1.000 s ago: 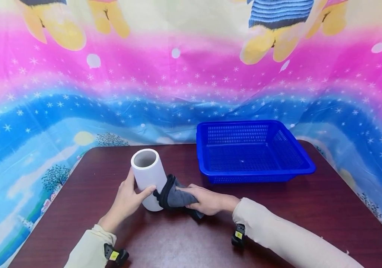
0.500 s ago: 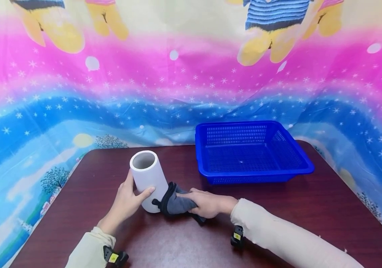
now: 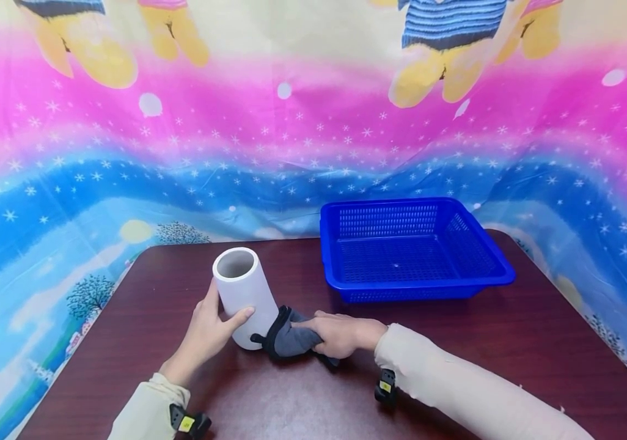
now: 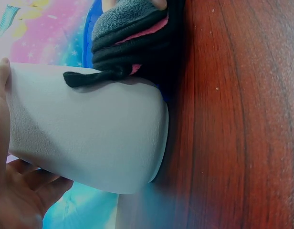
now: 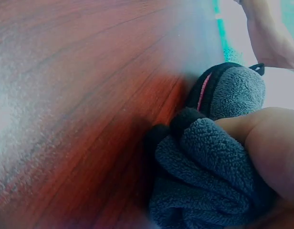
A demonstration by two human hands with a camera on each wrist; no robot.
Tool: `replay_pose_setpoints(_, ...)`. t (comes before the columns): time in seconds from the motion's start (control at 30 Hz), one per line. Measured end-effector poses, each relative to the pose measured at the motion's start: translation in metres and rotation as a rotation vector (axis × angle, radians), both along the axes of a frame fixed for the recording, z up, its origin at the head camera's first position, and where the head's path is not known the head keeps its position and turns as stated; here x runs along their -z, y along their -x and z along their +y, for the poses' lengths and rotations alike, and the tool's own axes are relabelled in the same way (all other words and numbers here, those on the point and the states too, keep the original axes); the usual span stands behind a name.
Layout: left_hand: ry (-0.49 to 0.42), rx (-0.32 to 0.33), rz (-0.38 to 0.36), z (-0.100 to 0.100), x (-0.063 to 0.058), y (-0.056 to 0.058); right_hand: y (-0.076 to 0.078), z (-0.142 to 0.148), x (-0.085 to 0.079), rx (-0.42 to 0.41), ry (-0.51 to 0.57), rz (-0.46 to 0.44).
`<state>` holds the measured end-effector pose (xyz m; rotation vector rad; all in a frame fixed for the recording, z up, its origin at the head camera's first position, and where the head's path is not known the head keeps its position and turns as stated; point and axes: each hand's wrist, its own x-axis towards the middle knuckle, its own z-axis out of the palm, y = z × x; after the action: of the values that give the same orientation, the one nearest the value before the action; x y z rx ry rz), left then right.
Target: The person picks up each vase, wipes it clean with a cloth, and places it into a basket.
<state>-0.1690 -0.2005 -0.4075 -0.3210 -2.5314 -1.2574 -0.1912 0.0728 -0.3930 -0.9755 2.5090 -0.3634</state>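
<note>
A white hollow cylinder, like a vase [image 3: 244, 299], leans to the left with its round mouth up. My left hand [image 3: 209, 327] grips its left side, thumb across the front and fingers behind. At its lower right side, my right hand [image 3: 341, 333] holds a bunched grey cloth [image 3: 294, 339] with black edging against the surface. In the left wrist view the cloth [image 4: 125, 24] shows pink between its folds, and a black loop [image 4: 92, 78] lies over the white wall. The right wrist view shows the cloth [image 5: 204, 167] folded thickly under my fingers.
A blue perforated plastic basket [image 3: 418, 286] stands at the back right of the dark red-brown wooden table [image 3: 291, 403]. A printed curtain [image 3: 269, 146] in pink and blue hangs behind the table. Small black devices are strapped at both wrists.
My right hand has drawn the cloth downward along the white cylinder's right side, toward its base. The left hand keeps its grip, and the cylinder has hardly moved.
</note>
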Motion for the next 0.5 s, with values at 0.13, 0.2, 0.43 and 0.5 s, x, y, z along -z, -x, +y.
replay_pose_setpoints(0.13, 0.004, 0.000, 0.001, -0.0001, 0.0001, -0.0003, 0.0000, 0.0011, -0.0005, -0.002, -0.005, -0.001)
replay_pose_setpoints(0.2, 0.004, -0.001, -0.001, 0.0000, -0.0004, -0.0005, 0.0001, 0.0019, -0.0008, -0.004, -0.003, -0.004)
replay_pose_setpoints(0.43, 0.019, -0.003, 0.000, -0.0005, -0.0002, -0.0009, 0.0010, 0.0062, -0.0023, -0.016, 0.030, -0.034)
replay_pose_setpoints(0.5, 0.017, -0.001, -0.004, -0.0006, -0.0002, -0.0009, 0.0015, 0.0079, -0.0022, -0.020, 0.042, -0.043)
